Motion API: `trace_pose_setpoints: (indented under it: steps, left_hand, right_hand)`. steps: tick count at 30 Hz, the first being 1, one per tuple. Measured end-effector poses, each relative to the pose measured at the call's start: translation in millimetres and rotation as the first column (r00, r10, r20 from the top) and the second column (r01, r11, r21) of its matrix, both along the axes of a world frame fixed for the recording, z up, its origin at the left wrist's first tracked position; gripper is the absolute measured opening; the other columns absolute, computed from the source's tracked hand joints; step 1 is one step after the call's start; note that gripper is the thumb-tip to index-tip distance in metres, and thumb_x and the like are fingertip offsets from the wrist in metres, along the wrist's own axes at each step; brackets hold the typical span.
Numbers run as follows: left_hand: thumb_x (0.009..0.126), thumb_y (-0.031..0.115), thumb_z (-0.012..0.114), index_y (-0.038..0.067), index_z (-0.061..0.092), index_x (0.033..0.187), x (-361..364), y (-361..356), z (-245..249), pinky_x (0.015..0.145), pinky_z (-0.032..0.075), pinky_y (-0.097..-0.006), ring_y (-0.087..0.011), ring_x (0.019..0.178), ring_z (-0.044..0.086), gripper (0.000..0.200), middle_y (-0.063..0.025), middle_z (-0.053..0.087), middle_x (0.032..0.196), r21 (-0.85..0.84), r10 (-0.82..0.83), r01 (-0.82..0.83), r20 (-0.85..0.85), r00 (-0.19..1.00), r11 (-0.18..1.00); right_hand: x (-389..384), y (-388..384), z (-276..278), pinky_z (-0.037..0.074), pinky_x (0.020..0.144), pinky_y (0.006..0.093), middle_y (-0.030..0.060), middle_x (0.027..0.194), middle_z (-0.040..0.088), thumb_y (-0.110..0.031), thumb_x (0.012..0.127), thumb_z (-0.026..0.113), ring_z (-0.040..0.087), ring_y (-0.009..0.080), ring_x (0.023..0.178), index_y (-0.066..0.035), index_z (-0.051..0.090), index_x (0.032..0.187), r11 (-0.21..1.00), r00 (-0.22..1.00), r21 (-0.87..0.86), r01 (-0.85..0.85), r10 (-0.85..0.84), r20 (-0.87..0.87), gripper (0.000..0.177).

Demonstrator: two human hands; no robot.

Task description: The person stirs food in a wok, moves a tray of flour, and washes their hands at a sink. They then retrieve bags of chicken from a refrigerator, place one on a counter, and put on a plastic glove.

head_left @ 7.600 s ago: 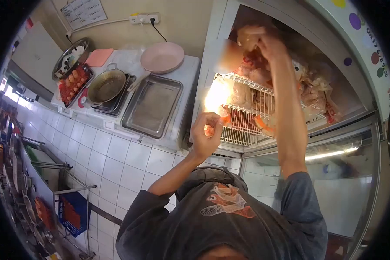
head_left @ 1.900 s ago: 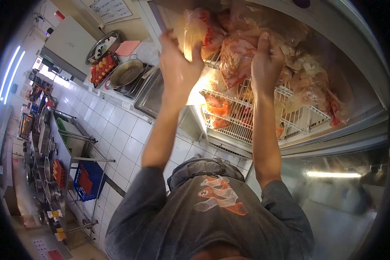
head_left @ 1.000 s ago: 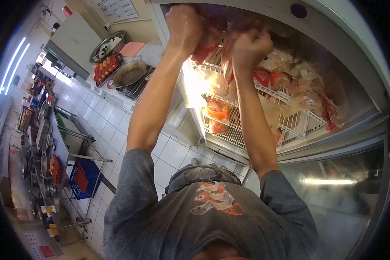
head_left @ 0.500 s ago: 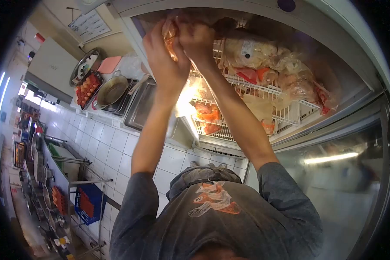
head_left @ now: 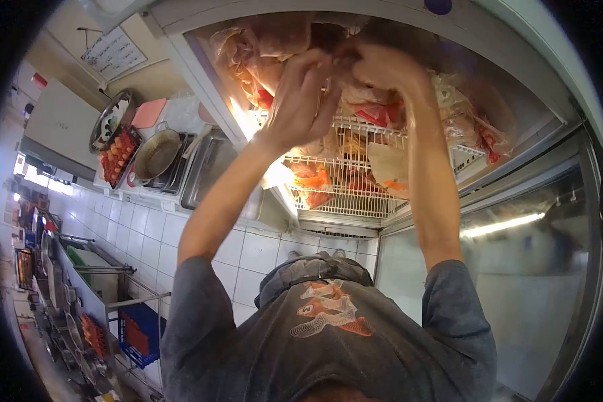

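Both my hands are raised inside the fridge, close together over the upper wire shelf. My left hand [head_left: 306, 100] has bent fingers gathered at the top of a clear plastic bag [head_left: 367, 94], the thumb pointing right. My right hand [head_left: 386, 69] is bent at the wrist, its fingertips meeting the left ones in shadow. The bag holds pale and red pieces, and the fingers cover its top. Left of my left hand lies another plastic bag [head_left: 231, 50] of wrapped food. At the right of the shelf sits a bag of meat [head_left: 465, 124].
Below, a second wire shelf [head_left: 348, 171] carries red and orange packages [head_left: 311, 184]. The fridge's glass door [head_left: 522, 281] stands open at right. On the left counter are a pan [head_left: 157, 155], a tray of eggs [head_left: 118, 154] and a metal tray [head_left: 211, 167]. A blue crate [head_left: 139, 335] stands lower left.
Both hands have moved right, away from the wrapped bag they held at the upper left, which now lies on the shelf. They are now at another bag nearer the middle.
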State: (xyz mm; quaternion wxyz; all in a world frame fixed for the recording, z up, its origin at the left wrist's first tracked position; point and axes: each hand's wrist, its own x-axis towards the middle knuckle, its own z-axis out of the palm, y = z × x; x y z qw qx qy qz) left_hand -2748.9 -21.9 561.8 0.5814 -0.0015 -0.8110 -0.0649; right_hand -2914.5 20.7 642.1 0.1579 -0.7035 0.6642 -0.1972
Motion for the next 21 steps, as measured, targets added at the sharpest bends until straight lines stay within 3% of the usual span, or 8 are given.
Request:
trace_pose_setpoints:
  steps: [1,4,5,8,10,14,20,21]
  left_hand:
    - [0.078,0.003,0.066,-0.002,0.052,0.112,2,-15,5,0.083,0.045,-0.0437,-0.0394,0.099,0.053,0.037,-0.0274,0.052,0.112,-0.206,0.138,-0.097,0.197,0.971,0.974]
    - [0.081,0.007,0.063,-0.005,0.049,0.11,2,-25,15,0.086,0.042,-0.0496,-0.0455,0.094,0.051,0.035,-0.031,0.049,0.11,-0.099,0.439,-0.429,0.246,0.864,0.898]
    - [0.081,0.007,0.063,-0.007,0.049,0.108,8,-20,21,0.084,0.043,-0.0504,-0.0479,0.092,0.05,0.033,-0.0317,0.048,0.103,-0.045,0.479,-0.479,0.162,0.863,0.877]
    - [0.075,-0.003,0.059,-0.01,0.046,0.106,10,-24,32,0.081,0.043,-0.0537,-0.0493,0.093,0.049,0.035,-0.0318,0.044,0.102,0.113,0.418,-0.417,0.01,0.908,0.902]
    - [0.074,-0.003,0.059,-0.01,0.046,0.104,10,-30,29,0.08,0.043,-0.0537,-0.0503,0.092,0.048,0.034,-0.0321,0.044,0.102,0.093,0.434,-0.431,-0.007,0.901,0.897]
    - [0.076,0.003,0.063,-0.008,0.051,0.097,9,-41,19,0.073,0.045,-0.0531,-0.048,0.085,0.051,0.027,-0.029,0.049,0.095,-0.01,0.466,-0.47,-0.12,0.877,0.883]
    - [0.072,0.005,0.069,-0.007,0.052,0.096,7,-45,16,0.069,0.047,-0.0507,-0.0445,0.079,0.053,0.032,-0.0262,0.05,0.094,0.093,0.43,-0.421,-0.112,0.896,0.902]
    - [0.073,0.002,0.065,-0.008,0.05,0.104,7,-43,16,0.072,0.046,-0.0512,-0.0459,0.082,0.052,0.037,-0.0278,0.049,0.097,0.099,0.426,-0.417,-0.102,0.899,0.903]
  right_hand:
    - [-3,-7,2,0.049,0.083,0.0313,0.0154,0.11,0.066,-0.007,0.092,0.05,0.063,0.0204,0.097,0.002,0.05,0.129,0.995,1.0,-0.099,0.024,-0.024,0.005,0.038]
    - [6,-48,3,0.049,0.083,0.0315,0.0153,0.11,0.065,-0.007,0.092,0.05,0.063,0.0205,0.096,0.002,0.05,0.128,0.96,1.0,-0.281,-0.014,0.016,0.005,0.036]
    - [10,-62,2,0.049,0.083,0.0315,0.0153,0.11,0.065,-0.007,0.093,0.05,0.063,0.0206,0.096,0.002,0.051,0.127,0.961,1.0,-0.274,-0.022,0.02,-0.011,0.036]
    - [19,-91,0,0.049,0.083,0.0317,0.0152,0.109,0.065,-0.008,0.093,0.05,0.062,0.0207,0.096,0.002,0.051,0.126,0.979,0.999,-0.202,-0.004,-0.005,-0.044,0.034]
    - [18,-96,0,0.049,0.082,0.0318,0.0152,0.109,0.064,-0.008,0.093,0.05,0.062,0.0208,0.096,0.002,0.051,0.125,0.975,0.999,-0.219,0.027,-0.031,-0.016,0.034]
    - [4,-85,4,0.049,0.082,0.0321,0.0151,0.108,0.064,-0.008,0.094,0.049,0.061,0.0209,0.096,0.002,0.051,0.124,0.931,0.984,-0.352,0.096,-0.036,0.174,0.032]
    - [-20,-71,14,0.048,0.082,0.0324,0.015,0.106,0.063,-0.009,0.095,0.049,0.06,0.0212,0.095,0.003,0.052,0.121,0.806,0.883,-0.536,0.252,0.036,0.468,0.029]
    - [-22,-71,15,0.048,0.082,0.0325,0.015,0.106,0.063,-0.009,0.095,0.049,0.06,0.0212,0.095,0.003,0.052,0.121,0.783,0.861,-0.554,0.282,0.049,0.507,0.029]
